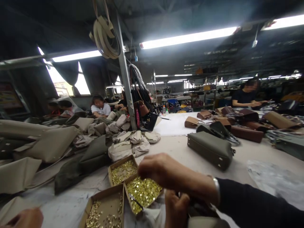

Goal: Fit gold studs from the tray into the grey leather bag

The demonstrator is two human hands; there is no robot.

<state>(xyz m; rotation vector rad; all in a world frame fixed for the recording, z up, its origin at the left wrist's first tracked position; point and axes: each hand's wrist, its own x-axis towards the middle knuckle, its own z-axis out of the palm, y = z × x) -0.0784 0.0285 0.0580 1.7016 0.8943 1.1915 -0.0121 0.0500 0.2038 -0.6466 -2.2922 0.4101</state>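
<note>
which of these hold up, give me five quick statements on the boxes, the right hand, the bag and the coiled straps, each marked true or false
1. Three shallow boxes hold small shiny pieces. True.
2. The right hand overlaps the fullest box in view. True.
3. The right hand's wrist is bare. False: it wears a light band.
4. A boxy dark green bag lies right of the boxes. True.
5. The coiled straps lie in a box. False: they hang near the post.

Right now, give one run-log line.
right hand | at: brown cardboard box of shiny gold metal pieces | farther right: dark green boxy bag
</note>
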